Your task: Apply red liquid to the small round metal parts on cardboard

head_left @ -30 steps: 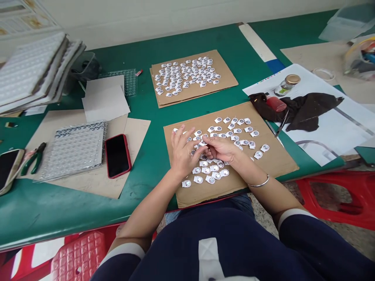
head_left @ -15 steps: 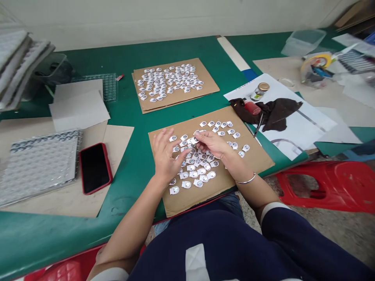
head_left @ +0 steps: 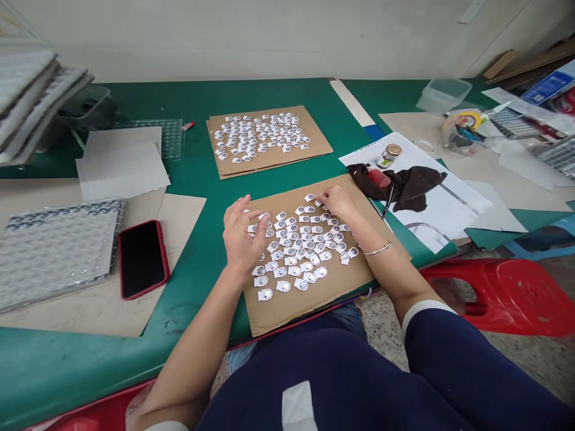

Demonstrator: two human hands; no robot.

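My left hand (head_left: 241, 236) hovers over the left edge of the near cardboard sheet (head_left: 278, 317), thumb and fingers apart, holding nothing. Its fingertips are close to a small white tag with a round dark-and-silver disc (head_left: 265, 216). At the sheet's far right part, my right hand (head_left: 338, 202) has its fingers pinched at another small white tag (head_left: 318, 203), partly hidden by the fingertips. Many similar tags lie in loose rows across the sheet between the hands.
Behind is a second cardboard sheet (head_left: 314, 139) bearing more tags. To the right lie a dark cloth (head_left: 415, 185), scissors (head_left: 387, 203) and a small jar (head_left: 389, 155). A red-cased phone (head_left: 142, 258) and a bubble-wrapped pack (head_left: 63, 251) sit left. A red stool (head_left: 530, 293) stands right.
My right hand has moved away from my left, toward the far right of the near sheet, and is lower at the tags. My left hand stays at the left edge. The view has shifted slightly.
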